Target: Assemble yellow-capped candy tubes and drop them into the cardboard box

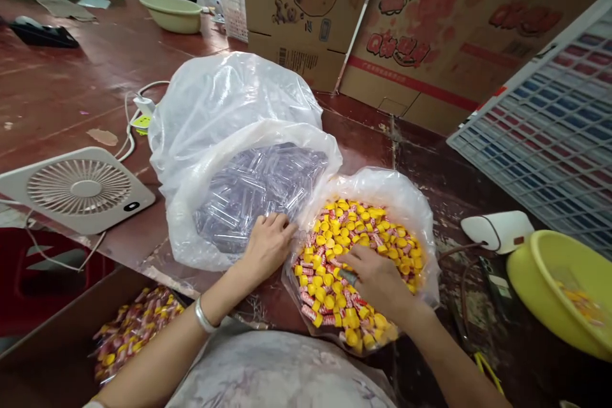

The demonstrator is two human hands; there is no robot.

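Note:
A white plastic bag [182, 223] lies open on the dark red table [115, 248], filled with clear plastic tubes [239, 197]. My left hand [270, 242] rests at the right front edge of the tubes, its fingers curled; whatever they hold is hidden. Beside it, a smaller clear bag [425, 204] holds yellow caps [329, 280] and red-and-white wrapped pieces. Over these caps is my right hand [368, 271], fingers bent and dipping among them, with a grey band on one finger. I cannot make out anything in its grasp.
A white fan [86, 188] and cables stand left. Below it, a box holds bagged yellow-and-red pieces [134, 325]. Cardboard boxes [296, 44] rise behind the bags. At right are a grey crate [549, 121], a white device [497, 229] and a yellow basin [540, 287].

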